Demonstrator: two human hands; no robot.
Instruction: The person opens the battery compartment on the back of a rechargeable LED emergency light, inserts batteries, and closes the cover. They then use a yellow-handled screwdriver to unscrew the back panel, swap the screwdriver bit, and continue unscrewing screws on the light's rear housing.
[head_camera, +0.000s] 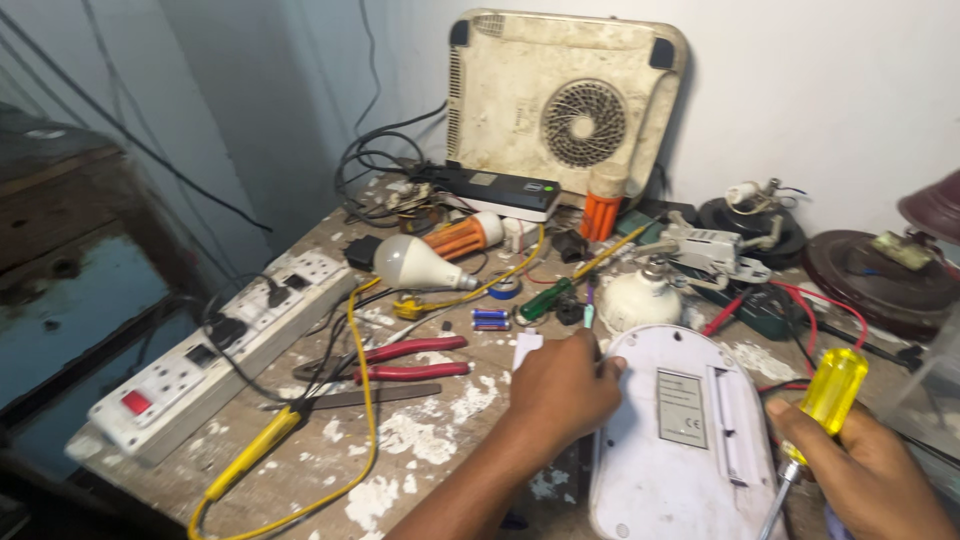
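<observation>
Nearest to the camera, at the front edge of the worktop (300, 470), lies a white oval device (680, 450) with its underside up; a grey label and a long cover plate are seen on it. Both hands are at this device. The left hand (560, 390) rests on its upper left rim, the fingers curled over the edge, and it seems to pinch a small white piece (526, 345), but how firmly it grips cannot be told. The right hand (870, 475) is just beside the right side of the device, closed around a screwdriver (815, 425) with a clear yellow handle; the metal shaft points down along the right rim of the device.

Behind the device, near the middle of the worktop, stands a white round lamp part (638, 298), and beside it lies a green screwdriver (545, 300). To the left lie red-handled pliers (410, 360), two small blue batteries (490, 319), a white bulb (415, 265) and a yellow cable (365, 400). A long white power strip (215, 350) runs along the left edge. At the back edge a dirty white appliance with a round fan grille (560, 100) leans against the wall.
</observation>
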